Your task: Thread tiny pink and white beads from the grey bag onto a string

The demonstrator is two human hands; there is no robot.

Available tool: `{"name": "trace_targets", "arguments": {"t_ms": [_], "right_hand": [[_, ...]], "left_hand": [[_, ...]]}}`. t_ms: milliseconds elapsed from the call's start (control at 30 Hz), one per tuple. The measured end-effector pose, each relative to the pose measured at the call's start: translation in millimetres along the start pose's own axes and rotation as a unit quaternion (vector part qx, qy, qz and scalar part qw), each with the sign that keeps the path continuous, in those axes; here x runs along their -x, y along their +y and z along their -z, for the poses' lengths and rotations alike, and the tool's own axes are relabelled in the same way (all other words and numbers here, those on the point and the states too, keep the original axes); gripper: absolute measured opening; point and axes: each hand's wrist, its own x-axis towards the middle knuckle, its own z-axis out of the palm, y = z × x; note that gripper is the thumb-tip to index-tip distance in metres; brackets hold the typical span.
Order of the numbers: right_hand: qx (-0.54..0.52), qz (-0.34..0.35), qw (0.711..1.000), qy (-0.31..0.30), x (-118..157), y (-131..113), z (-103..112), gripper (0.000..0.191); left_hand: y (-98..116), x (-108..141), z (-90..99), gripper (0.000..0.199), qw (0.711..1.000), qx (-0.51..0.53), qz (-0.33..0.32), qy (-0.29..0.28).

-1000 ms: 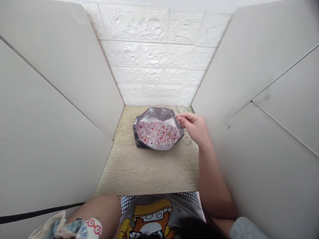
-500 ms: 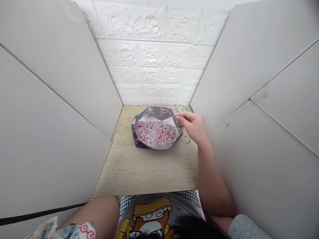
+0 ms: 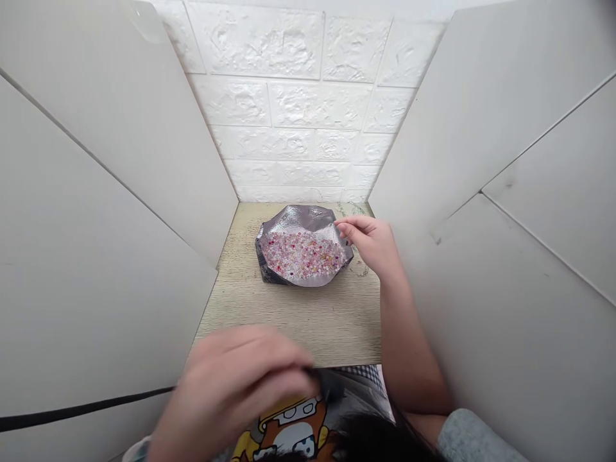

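Note:
A dark foil bag [image 3: 314, 217] with a silvery lining lies wide open on the small table. Many tiny pink, white and red beads [image 3: 305, 255] fill its lower part. At the bag's right rim, my right hand [image 3: 373, 240] is closed in a pinch, thumb against forefinger; whatever it pinches is too fine to name. My left hand [image 3: 240, 375], smeared by motion, is low in front of my shirt with its fingers pressed together. Something dark and blurred shows at its fingertips, and I cannot make it out.
Thin greenish strands [image 3: 352, 208] lie on the wooden tabletop [image 3: 289, 317] behind my right hand. Tall pale panels stand close at left [image 3: 96, 224] and right [image 3: 520, 269]. A white brick-patterned wall [image 3: 298, 102] closes off the back.
My left hand has come up from the lower left, in front of my shirt and over the table's front edge. My right hand has stayed by the bag in the same pinch.

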Motion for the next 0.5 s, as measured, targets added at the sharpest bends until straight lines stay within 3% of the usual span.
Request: {"name": "trace_targets", "arguments": {"t_ms": [133, 267, 367, 500], "right_hand": [[-0.017, -0.010, 1.000, -0.005, -1, 0, -2, 0.023], [-0.034, -0.006, 0.999, -0.014, -3, 0, -6, 0.023], [-0.032, -0.004, 0.999, -0.019, -3, 1, -8, 0.023], [-0.027, -0.004, 0.999, -0.019, -3, 1, -8, 0.023]], "left_hand": [[-17, -49, -39.2, 0.029, 0.995, -0.025, 0.047, -0.088], [-38, -64, -82.4, 0.030, 0.982, -0.113, 0.098, -0.112], [-44, -64, -92.8, 0.029, 0.979, -0.128, 0.100, -0.124], [-42, -64, -91.4, 0.027, 0.976, -0.129, 0.111, -0.138]]}}
